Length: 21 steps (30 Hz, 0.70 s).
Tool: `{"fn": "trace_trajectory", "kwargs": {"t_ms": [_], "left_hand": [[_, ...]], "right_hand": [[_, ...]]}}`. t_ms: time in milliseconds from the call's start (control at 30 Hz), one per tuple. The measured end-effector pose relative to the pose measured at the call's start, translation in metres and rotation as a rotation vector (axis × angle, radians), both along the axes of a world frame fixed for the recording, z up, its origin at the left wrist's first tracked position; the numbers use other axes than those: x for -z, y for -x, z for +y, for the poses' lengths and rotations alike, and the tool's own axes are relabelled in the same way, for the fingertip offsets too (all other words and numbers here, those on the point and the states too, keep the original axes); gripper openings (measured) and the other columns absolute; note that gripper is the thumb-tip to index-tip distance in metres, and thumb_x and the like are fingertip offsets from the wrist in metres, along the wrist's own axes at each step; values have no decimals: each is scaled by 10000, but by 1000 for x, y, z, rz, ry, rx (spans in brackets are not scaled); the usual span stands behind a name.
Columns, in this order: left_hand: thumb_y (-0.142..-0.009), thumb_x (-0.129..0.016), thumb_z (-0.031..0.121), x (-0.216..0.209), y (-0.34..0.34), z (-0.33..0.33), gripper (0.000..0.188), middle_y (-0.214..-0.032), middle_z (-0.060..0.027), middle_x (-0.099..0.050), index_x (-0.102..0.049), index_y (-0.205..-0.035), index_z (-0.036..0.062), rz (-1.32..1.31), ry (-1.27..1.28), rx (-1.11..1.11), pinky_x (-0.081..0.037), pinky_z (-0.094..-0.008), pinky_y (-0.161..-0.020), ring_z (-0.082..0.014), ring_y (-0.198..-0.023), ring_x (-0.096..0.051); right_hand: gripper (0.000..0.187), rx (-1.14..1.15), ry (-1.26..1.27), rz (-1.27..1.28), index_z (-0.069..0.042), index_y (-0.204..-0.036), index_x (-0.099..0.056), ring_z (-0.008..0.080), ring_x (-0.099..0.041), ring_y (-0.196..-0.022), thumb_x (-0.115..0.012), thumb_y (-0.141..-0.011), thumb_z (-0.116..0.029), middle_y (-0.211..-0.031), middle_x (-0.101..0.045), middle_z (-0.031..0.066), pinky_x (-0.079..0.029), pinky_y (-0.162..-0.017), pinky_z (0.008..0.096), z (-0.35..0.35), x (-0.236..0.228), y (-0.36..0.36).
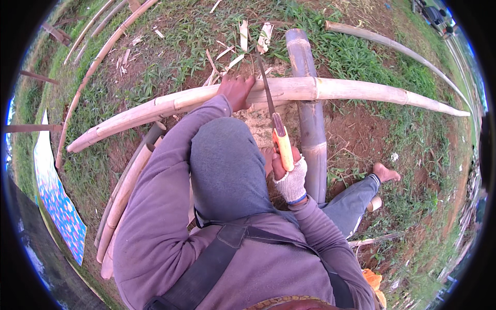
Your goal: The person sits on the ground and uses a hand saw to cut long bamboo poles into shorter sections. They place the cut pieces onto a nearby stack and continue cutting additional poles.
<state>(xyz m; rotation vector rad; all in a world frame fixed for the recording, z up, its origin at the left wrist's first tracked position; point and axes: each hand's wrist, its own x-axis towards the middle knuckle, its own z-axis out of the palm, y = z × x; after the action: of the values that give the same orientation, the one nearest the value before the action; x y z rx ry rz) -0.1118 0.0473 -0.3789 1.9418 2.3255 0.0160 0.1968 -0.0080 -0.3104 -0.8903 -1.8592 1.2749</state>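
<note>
A long pale bamboo pole (289, 89) lies crosswise in front of me, over a thicker greyish bamboo pole (312, 121) on the ground. My bare left hand (237, 92) grips the pale pole, its fingers curled over the far side. In a white knitted glove with bare fingertips, my right hand (290, 178) is closed around the yellow handle of a handsaw (282, 144). The saw's dark, narrow blade crosses the pale pole just right of my left hand and left of the thicker pole. Whether its teeth are sunk into the bamboo I cannot tell.
Bamboo offcuts (264, 37) and splinters litter the grass beyond the pole. Cut bamboo lengths (124, 212) lie at my left, near a blue patterned sheet (67, 217). Another long pole (382, 44) lies at the far right. An orange cloth-like item (373, 281) is at the lower right.
</note>
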Motion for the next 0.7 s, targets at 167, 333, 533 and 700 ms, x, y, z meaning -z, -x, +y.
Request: {"fn": "trace_trajectory", "kwargs": {"t_ms": [167,333,533,700], "left_hand": [[-775,-950,408,-13,-6,-2,864,-1279,-213,-736,-514,-1455,104,-40,30,-26,-445,-579,-1114,-403,-1194,-738],[-790,-943,417,-12,-5,5,847,-1301,-215,-727,-517,-1455,109,-59,63,-4,-436,-584,-1133,-403,-1208,-734],[-786,-945,425,-15,-7,-1,818,-1279,-206,-736,-535,-1423,116,-37,44,-1,-439,-581,-1126,-391,-1198,-745],[-777,-951,423,-4,-1,-3,806,-1264,-187,-746,-545,-1406,124,2,-3,7,-442,-573,-1112,-385,-1159,-757]], "right_hand": [[107,-45,84,-5,11,-1052,-629,221,-721,-816,-695,-997,-53,-882,-709,112,-570,-739,382,9,0,8],[225,4,50,30,19,-1180,-685,195,-706,-820,-693,-966,-50,-913,-716,112,-576,-759,358,4,55,-12],[156,25,35,-70,-11,-1058,-638,229,-663,-712,-725,-945,-75,-816,-680,119,-546,-687,382,23,27,29],[150,26,28,-20,-4,-1063,-683,191,-688,-759,-733,-944,-81,-851,-706,96,-564,-730,350,-6,29,-20]]}}
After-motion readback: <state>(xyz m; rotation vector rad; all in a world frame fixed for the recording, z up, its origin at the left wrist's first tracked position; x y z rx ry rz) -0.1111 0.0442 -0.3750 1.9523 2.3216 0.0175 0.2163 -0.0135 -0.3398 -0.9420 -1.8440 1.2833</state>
